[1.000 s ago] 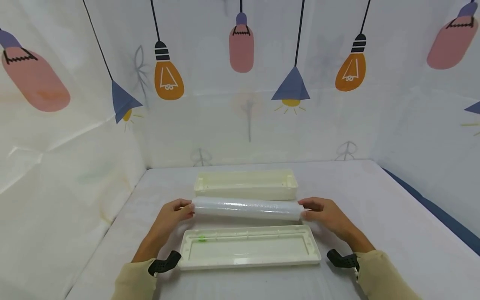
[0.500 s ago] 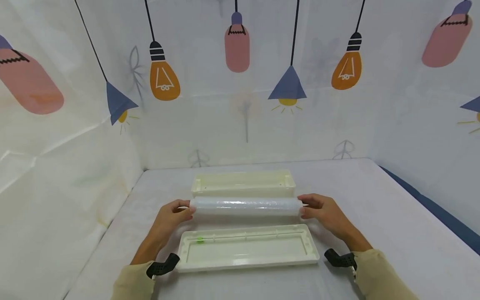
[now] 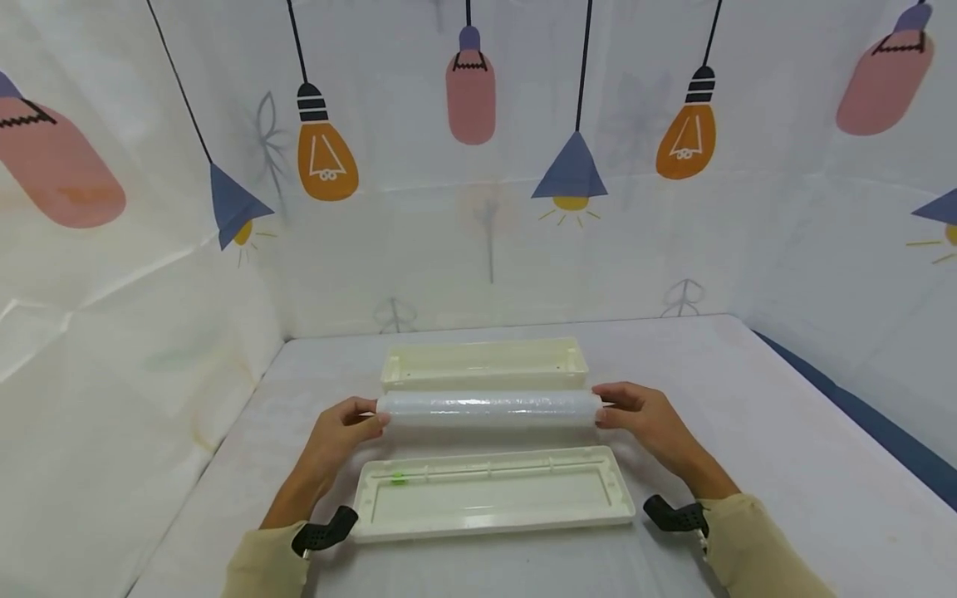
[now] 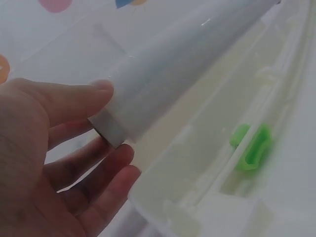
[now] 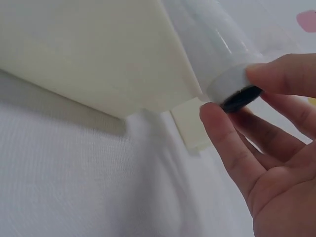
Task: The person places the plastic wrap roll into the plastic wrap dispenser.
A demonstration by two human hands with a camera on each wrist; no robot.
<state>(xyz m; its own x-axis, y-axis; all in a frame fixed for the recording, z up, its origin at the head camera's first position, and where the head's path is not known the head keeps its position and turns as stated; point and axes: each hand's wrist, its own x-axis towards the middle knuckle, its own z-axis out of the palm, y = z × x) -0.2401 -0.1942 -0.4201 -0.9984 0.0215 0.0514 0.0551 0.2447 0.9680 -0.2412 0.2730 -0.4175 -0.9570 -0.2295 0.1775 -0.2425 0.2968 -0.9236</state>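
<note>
A roll of plastic wrap [image 3: 489, 409], glossy and whitish on a pale core, lies crosswise between my two hands. My left hand [image 3: 340, 432] pinches its left end, and the left wrist view shows the thumb on top of the core [image 4: 109, 129] with fingers below. At the other end my right hand [image 3: 650, 423] grips the core between thumb and fingers; the dark hollow of the tube shows in the right wrist view. Behind the roll stands an open cream box [image 3: 486, 357]. Nearer me lies its long shallow lid [image 3: 493, 498], inner side up, with a small green slider [image 4: 252, 146] on its rail.
A white cloth covers the table [image 3: 748, 432]. Hanging white sheets printed with lamps and bulbs wall in the back [image 3: 419, 249] and both sides. Black wrist mounts [image 3: 325, 531] sit by each sleeve.
The roll, tilted down to the right a second ago, has come level as my right hand rose slightly. The box and lid stay put; the head view has shifted a little.
</note>
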